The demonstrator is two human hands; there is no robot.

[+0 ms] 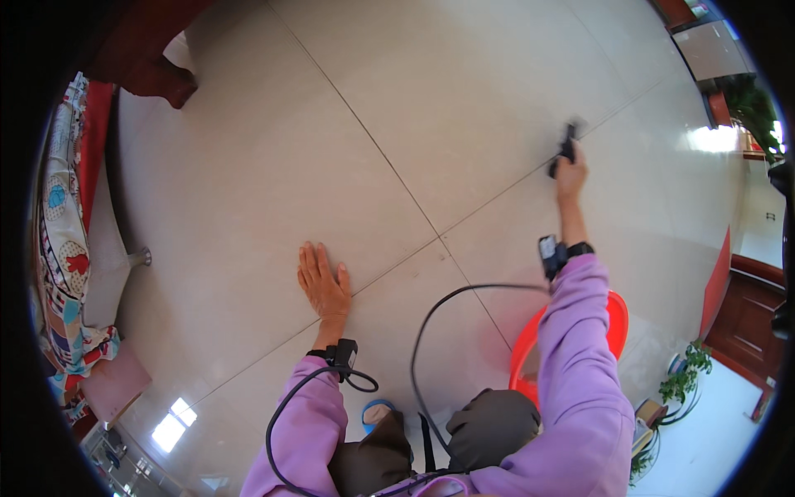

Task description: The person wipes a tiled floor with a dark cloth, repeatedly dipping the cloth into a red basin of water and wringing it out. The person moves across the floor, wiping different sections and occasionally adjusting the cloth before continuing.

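My left hand (pixel 324 282) rests palm down on the glossy tiled floor (pixel 267 186), fingers spread, holding nothing. Farther out on the right, my right hand (pixel 571 174) grips a dark brush-like tool (pixel 564 151) against the floor along a tile joint; motion blurs the tool, so its exact kind cannot be told. A red plastic basin (pixel 617 323) stands under my right forearm, partly hidden by the purple sleeve. Small dark specks lie near the crossing of the tile joints.
A dark red wooden furniture leg (pixel 177 84) is at the upper left. Patterned fabric (pixel 74 261) hangs along the left side, near a metal furniture foot (pixel 144 256). Potted plants (pixel 683 376) stand at the lower right. Black cables (pixel 417 348) run from devices on both wrists.
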